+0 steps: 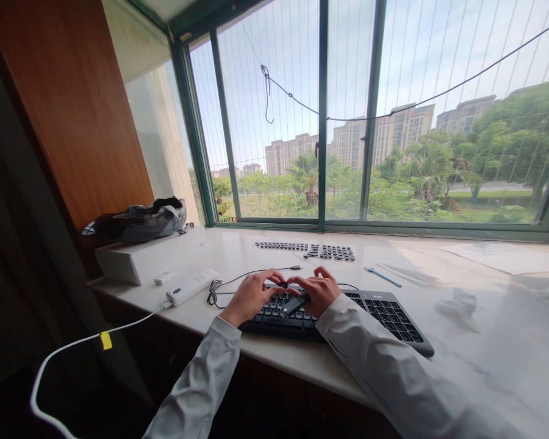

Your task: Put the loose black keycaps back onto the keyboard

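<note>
My left hand (252,296) pinches a small black piece (283,285), which looks like a keycap, above the keyboard. Its fingertips almost meet those of my right hand (319,292), which is closed around a dark grey, flat, stick-like tool (294,305) that slants down to the left. Both hands hover over the black keyboard (297,329), hiding much of its middle. Its right-hand section shows open sockets without caps. Behind it, black loose keycaps (338,252) lie in rows on the white marble-like counter (238,241).
A black cable (215,292) is coiled left of the keyboard, near a white power strip (192,288). A white box (141,256) bears a dark bag. To the right lie a blue pen-like stick (384,277), clear plastic wrapping (458,308) and paper (507,257). The counter's front edge is close.
</note>
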The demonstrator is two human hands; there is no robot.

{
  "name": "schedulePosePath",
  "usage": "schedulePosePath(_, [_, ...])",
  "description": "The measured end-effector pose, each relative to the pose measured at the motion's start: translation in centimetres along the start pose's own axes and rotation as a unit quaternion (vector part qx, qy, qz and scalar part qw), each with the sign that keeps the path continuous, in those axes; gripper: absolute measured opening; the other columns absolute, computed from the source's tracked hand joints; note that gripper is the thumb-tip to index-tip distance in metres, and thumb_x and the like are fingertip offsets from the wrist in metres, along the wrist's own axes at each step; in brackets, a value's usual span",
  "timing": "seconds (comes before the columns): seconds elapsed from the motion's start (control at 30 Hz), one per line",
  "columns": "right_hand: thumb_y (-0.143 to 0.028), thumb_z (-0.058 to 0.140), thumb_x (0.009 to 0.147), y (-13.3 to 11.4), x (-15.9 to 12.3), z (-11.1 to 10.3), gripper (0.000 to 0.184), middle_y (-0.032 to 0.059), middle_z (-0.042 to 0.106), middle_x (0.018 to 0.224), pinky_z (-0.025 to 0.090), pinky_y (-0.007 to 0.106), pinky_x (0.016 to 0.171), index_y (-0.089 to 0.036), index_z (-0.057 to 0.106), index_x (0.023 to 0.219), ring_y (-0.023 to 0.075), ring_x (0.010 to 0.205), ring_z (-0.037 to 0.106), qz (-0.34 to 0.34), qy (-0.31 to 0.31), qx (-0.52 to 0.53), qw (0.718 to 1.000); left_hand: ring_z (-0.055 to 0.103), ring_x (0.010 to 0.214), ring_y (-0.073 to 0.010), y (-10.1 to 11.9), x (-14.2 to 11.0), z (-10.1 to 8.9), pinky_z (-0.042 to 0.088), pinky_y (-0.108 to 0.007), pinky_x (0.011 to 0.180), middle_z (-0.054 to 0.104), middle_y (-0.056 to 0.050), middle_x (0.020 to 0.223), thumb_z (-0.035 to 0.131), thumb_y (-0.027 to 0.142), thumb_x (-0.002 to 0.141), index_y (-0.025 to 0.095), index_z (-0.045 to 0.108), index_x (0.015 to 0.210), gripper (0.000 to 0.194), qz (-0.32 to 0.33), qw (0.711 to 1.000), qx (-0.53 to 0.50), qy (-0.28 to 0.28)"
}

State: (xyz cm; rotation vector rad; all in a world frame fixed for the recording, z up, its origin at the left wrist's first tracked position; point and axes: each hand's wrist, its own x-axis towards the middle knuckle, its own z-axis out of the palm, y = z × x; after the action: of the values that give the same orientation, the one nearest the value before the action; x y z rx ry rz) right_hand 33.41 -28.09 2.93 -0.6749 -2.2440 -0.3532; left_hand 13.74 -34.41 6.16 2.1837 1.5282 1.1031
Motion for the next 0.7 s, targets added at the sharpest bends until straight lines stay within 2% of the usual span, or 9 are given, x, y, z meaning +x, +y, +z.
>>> schedulePosePath(0.07, [-0.039,0.049,0.092,-0.2,0.1,-0.1,0.024,0.0015,0.072,0.068,0.032,0.03,0.082,-0.025,0.065,0.102,0.0139,0.06,0.061,0.037,0.004,-0.003,0.999,0.055,0.053,-0.0105,-0.6,1.4,-0.6,0.046,-0.025,0.06,0.071,-0.001,0.095,0.063,0.041,0.078,0.024,0.068,0.096,0.025,0.008,0.999,0.034,0.005])
schedulePosePath(0.13, [-0.042,0.047,0.092,-0.3,0.2,-0.3,0.025,0.0019,0.072,0.071,0.034,0.028,0.073,-0.025,0.064,0.101,0.0152,0.062,0.063,0.068,-0.008,-0.004,0.998,0.058,0.058,-0.0126,-1.6,3.1,-1.4,0.046,-0.026,0.062,0.071,-0.002,0.096,0.064,0.041,0.078,0.023,0.068,0.096,0.026,0.002,0.997,0.07,0.032])
schedulePosePath(0.23, [-0.046,0.047,0.09,-0.3,0.3,-0.5,0.026,0.001,0.072,0.075,0.031,0.026,0.059,-0.026,0.064,0.093,0.0166,0.065,0.064,0.092,-0.047,-0.006,0.995,0.061,0.061,-0.0132,-3.9,6.4,-2.5,0.046,-0.026,0.064,0.071,-0.002,0.099,0.062,0.041,0.08,0.024,0.068,0.096,0.024,-0.032,0.99,0.118,0.066])
schedulePosePath(0.43, [-0.048,0.048,0.089,-0.6,0.5,-0.8,0.031,0.0006,0.07,0.077,0.027,0.026,0.053,-0.024,0.064,0.079,0.016,0.067,0.063,0.107,-0.075,-0.003,0.991,0.065,0.071,-0.0143,-9.6,12.6,-3.8,0.044,-0.024,0.066,0.071,-0.001,0.105,0.063,0.043,0.08,0.027,0.067,0.103,0.03,-0.156,0.958,0.239,0.039])
schedulePosePath(0.53, [-0.047,0.046,0.09,-1.0,0.6,-0.8,0.033,0.0012,0.068,0.075,0.025,0.027,0.052,-0.023,0.063,0.076,0.0148,0.064,0.061,0.108,-0.086,-0.012,0.99,0.066,0.071,-0.0143,-12.8,14.8,-4.0,0.044,-0.024,0.067,0.073,0.0,0.094,0.063,0.04,0.079,0.027,0.068,0.1,0.026,-0.191,0.946,0.261,0.023])
schedulePosePath(0.7, [-0.039,0.046,0.092,-1.3,0.5,-0.4,0.03,0.0023,0.067,0.074,0.025,0.028,0.054,-0.022,0.063,0.074,0.0149,0.067,0.059,0.067,-0.114,-0.035,0.991,0.066,0.069,-0.0154,-18.3,17.3,-3.6,0.044,-0.026,0.071,0.073,-0.001,0.078,0.066,0.036,0.075,0.025,0.069,0.093,0.02,-0.239,0.921,0.307,0.001])
